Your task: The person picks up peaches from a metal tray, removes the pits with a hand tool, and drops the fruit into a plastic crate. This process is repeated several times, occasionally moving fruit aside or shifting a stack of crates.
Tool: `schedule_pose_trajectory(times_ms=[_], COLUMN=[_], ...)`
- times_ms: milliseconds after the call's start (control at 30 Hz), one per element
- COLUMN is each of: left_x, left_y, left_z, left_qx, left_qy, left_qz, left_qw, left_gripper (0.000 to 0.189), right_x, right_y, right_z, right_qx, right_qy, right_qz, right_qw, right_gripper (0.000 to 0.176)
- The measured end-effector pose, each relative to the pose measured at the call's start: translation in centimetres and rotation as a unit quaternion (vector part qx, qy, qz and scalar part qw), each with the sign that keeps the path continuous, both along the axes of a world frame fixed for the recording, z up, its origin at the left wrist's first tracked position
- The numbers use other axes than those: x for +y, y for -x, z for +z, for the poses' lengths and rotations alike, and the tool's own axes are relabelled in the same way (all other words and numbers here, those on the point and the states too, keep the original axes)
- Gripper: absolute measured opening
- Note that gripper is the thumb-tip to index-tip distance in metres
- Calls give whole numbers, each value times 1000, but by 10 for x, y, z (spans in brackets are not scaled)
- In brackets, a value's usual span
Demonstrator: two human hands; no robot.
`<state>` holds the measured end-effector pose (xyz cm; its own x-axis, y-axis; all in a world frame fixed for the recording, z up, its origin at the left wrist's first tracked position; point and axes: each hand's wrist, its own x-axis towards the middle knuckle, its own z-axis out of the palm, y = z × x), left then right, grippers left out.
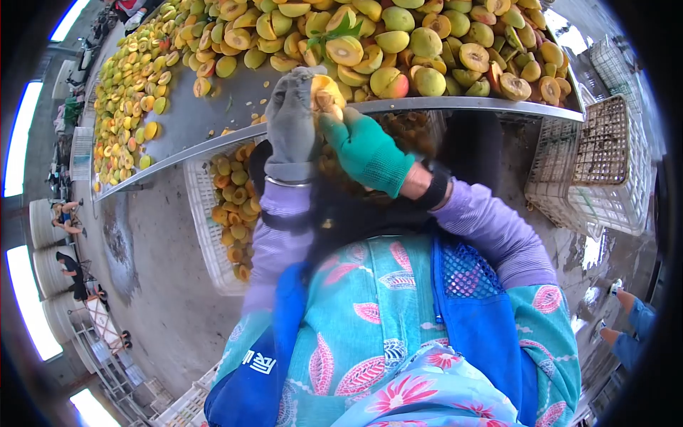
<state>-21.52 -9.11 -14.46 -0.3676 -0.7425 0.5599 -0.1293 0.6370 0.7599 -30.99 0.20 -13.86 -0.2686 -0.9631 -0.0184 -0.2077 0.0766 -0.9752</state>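
In a grey glove, my left hand [290,117] is closed on a cut yellow peach half [327,94] just above the table's near edge. My right hand [371,151], gloved in green, comes from the right with its thumb and fingertips pressed to the same peach half. Whether a pit or tool sits between those fingertips is hidden. Right behind my hands, a big heap of whole and halved peaches [427,43] covers the metal table [192,114]. Green leaves [346,30] lie on the heap.
Below the table edge, a white crate [206,220] holds peach halves [235,206]. Stacked white crates [597,171] stand at right. More cut peaches [128,114] spread along the table's left. A person [71,274] is far left; another person's legs [629,320] show at right.
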Motion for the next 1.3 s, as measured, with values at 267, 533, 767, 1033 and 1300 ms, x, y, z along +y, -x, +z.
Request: schedule_pose_trajectory(times_ms=[267, 533, 767, 1033, 1300], left_x=[-11, -17, 1, -11, -54], left_y=[3, 9, 3, -131, 73], left_z=[9, -5, 19, 26, 9], left_qx=[22, 26, 144, -39, -477], left_qy=[-247, -196, -502, -252, 273], left_qz=[-84, -157, -137, 183, 47], left_qw=[965, 968, 842, 950, 834], left_gripper=[24, 23, 44, 24, 40], right_x=[8, 9, 2, 15, 25], right_y=[-2, -5, -4, 21, 42], right_z=[4, 2, -4, -28, -19], right_qx=[-634, -702, -784, -724, -680], right_qy=[-105, -90, -67, -144, -133], right_qz=[137, 154, 286, 273, -4], right_qw=[754, 689, 547, 617, 721], right_gripper=[36, 35, 37, 35, 36])
